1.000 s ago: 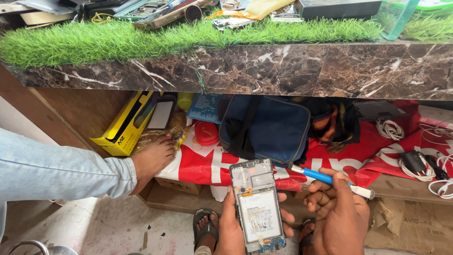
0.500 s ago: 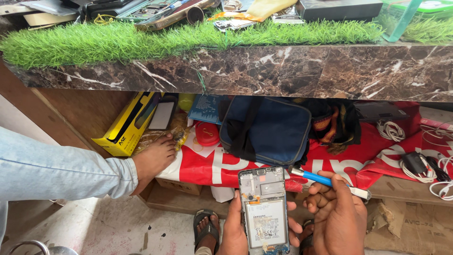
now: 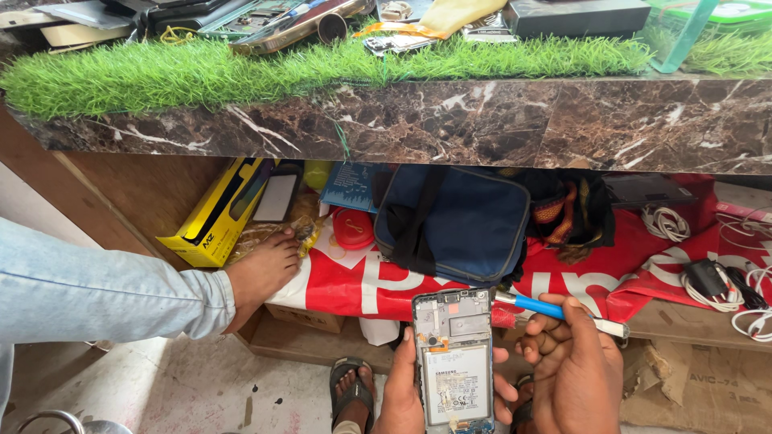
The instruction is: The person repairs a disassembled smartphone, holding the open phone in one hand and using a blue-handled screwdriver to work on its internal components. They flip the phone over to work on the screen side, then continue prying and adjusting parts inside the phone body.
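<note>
- Near the bottom edge of my view, my left hand grasps an opened phone from its left side, fingertips showing past the phone's right edge.
- Its back cover is off, so I see the pale battery and the grey inner frame; it stands roughly upright in my grip.
- My right hand sits just right of the phone, fingers curled around a blue-handled tool.
- That tool lies nearly level, its metal tip pointing left and touching or nearly touching the phone's upper right corner; I cannot tell which.
- Beyond my hands, a low shelf carries a red and white cloth with a dark blue bag lying on it.
- Left of the bag, a yellow box leans by the wooden wall, and a bare foot in a light denim trouser leg rests on the cloth's edge.
- On the right, white cables and a dark charger lie on the cloth.
- Farther off, the marble-edged bench runs across the view, topped with green artificial turf holding phone parts and tools.
- On the floor below, a sandalled foot shows just left of my left hand.
</note>
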